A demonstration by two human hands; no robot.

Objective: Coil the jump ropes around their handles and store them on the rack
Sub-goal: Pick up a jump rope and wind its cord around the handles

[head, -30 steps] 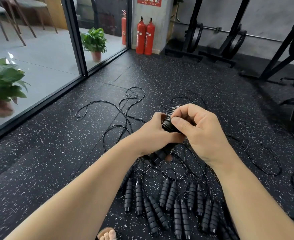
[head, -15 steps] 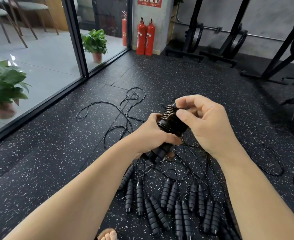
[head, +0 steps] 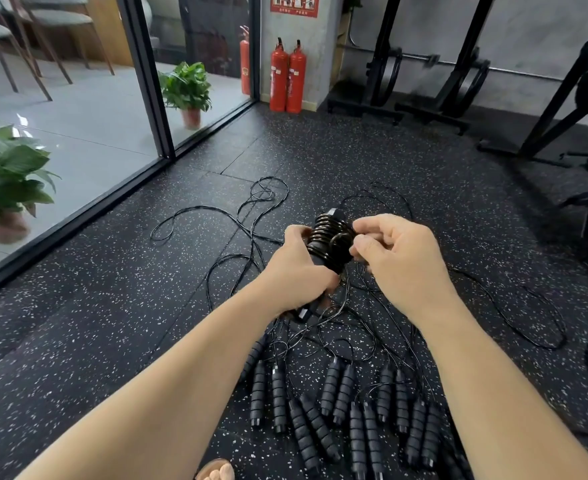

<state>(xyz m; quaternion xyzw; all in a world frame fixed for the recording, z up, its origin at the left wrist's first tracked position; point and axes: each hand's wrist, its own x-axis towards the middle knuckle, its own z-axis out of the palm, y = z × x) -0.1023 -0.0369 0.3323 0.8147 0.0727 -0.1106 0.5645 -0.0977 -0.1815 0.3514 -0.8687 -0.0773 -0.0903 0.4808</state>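
I see the speckled floor (head: pixel 119 306) strewn with loose ropes (head: pixel 251 216) and rows of handles (head: pixel 337 410). My left hand (head: pixel 297 271) grips the paired handles, cord coiled around them (head: pixel 327 233), held above the pile. My right hand (head: pixel 396 258) pinches the cord's loop.

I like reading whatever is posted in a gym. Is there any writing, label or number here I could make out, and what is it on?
Nothing can be read.
Red sign on the pillar: white figures and a line of characters, too blurred to read.
Labels on the two extinguishers: too small to read.
Third extinguisher behind the glass: its label is blurred.
Rope handles on the floor: no print shows.
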